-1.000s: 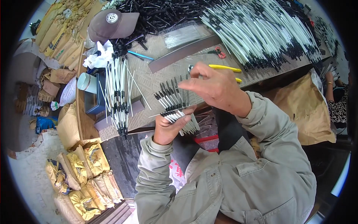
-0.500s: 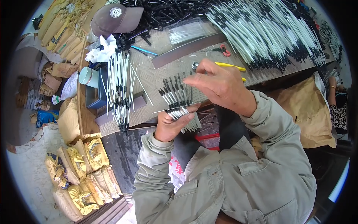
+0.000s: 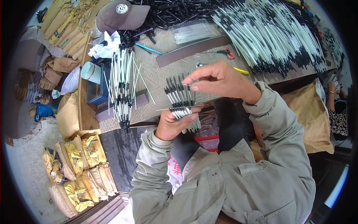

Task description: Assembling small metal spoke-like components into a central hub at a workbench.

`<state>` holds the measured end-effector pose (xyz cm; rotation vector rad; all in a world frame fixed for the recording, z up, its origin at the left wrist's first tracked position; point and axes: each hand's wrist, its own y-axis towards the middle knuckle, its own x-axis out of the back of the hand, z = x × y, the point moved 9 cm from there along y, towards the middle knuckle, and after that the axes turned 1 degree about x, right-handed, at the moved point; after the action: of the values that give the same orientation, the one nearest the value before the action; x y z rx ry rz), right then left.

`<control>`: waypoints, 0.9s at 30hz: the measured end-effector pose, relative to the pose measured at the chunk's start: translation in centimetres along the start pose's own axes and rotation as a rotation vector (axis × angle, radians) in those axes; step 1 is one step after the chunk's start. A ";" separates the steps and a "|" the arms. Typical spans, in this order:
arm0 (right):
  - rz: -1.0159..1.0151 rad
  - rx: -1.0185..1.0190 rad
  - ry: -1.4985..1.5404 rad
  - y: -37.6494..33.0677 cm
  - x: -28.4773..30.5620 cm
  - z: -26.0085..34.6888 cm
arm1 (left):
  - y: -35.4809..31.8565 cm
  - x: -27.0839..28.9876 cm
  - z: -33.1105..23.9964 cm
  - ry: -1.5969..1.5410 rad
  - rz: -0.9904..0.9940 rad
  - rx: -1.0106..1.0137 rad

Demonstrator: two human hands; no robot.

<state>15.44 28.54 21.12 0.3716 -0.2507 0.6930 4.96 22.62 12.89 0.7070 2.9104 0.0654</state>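
My left hand (image 3: 169, 125) is closed around a fanned row of white rods with black pointed ends (image 3: 178, 98). The tips point away from me, and the white lower ends show below the hand. A thin straight wire (image 3: 162, 109) runs crosswise over the rods just above my fingers. My right hand (image 3: 218, 80) hovers at the right end of the row, its thumb and forefinger pinched beside the black tips. A tiny thin piece seems to show at the fingertips, too small to name.
On the table, white rods with black ends (image 3: 123, 86) lie at the left; a big heap of them (image 3: 272, 37) fills the far right. Farther back are a metal bar (image 3: 194, 50), clear tray (image 3: 191, 33), red-handled cutters (image 3: 228, 53), cap (image 3: 121, 16) and light-green cup (image 3: 90, 71).
My right hand has turned and lowered slightly, its fingers now pinched nearer the rod tips. The left hand keeps hold of the rods. The whole view has shifted a little.
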 end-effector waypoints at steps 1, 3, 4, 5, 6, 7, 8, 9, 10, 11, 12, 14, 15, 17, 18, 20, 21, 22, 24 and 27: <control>-0.010 0.028 0.020 0.3 -0.1 0.2 | 0.0 0.1 0.0 0.010 -0.005 0.006; -0.020 0.057 0.041 0.5 -0.1 0.5 | 0.0 0.1 -0.2 0.012 -0.003 -0.018; -0.032 0.028 0.048 0.5 0.0 0.5 | 0.0 0.0 -0.4 0.013 0.003 -0.042; -0.045 -0.001 0.055 0.5 0.0 0.4 | 0.0 0.0 -0.4 0.013 0.003 -0.041; -0.045 -0.001 0.056 0.4 -0.2 0.2 | 0.0 0.0 -0.4 0.015 0.003 -0.031; -0.070 0.039 0.021 0.3 -0.1 0.2 | 0.0 -0.1 -0.3 0.016 0.006 -0.022; -0.095 0.078 -0.013 0.2 0.1 0.4 | 0.1 -0.2 -0.4 0.015 0.008 -0.022; -0.097 0.077 -0.013 0.2 0.1 0.4 | 0.2 -0.3 -0.4 0.002 0.006 -0.008; -0.090 0.057 0.002 0.2 0.1 0.3 | 0.2 -0.3 -0.3 -0.011 0.002 0.007; -0.082 0.037 0.017 0.3 0.0 0.1 | 0.2 -0.2 -0.2 -0.010 0.001 0.008; -0.082 0.037 0.019 0.4 0.1 0.2 | 0.3 -0.2 -0.3 0.001 0.009 -0.004; -0.017 0.016 0.040 0.8 -0.4 0.3 | 0.3 -0.1 -0.4 0.013 0.018 -0.015; -0.017 0.016 0.041 0.9 -0.5 0.2 | 0.1 0.0 -0.2 -0.018 0.013 -0.003; 0.016 0.058 0.150 1.0 -0.9 0.1 | 0.0 0.1 0.0 -0.051 0.006 0.010; 0.017 0.058 0.151 1.1 -0.8 0.2 | 0.0 0.2 0.1 -0.043 0.014 0.016; 0.072 0.050 0.093 1.4 -0.9 0.7 | 0.0 0.3 0.1 -0.036 0.018 0.023; 0.074 0.049 0.095 1.5 -0.9 0.7 | 0.0 0.2 0.0 -0.033 0.025 0.014; 0.078 0.061 0.085 1.6 -1.0 0.7 | 0.0 0.2 -0.1 -0.029 0.032 0.005; 0.085 0.072 0.078 1.7 -0.9 1.0 | 0.0 0.2 0.1 -0.043 0.036 0.019; 0.105 0.086 -0.018 1.8 -0.6 1.7 | 0.2 0.1 0.3 -0.041 0.040 0.035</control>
<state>13.67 28.76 22.94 0.4490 -0.2599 0.8057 5.00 22.81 12.63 0.7637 2.8648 0.0037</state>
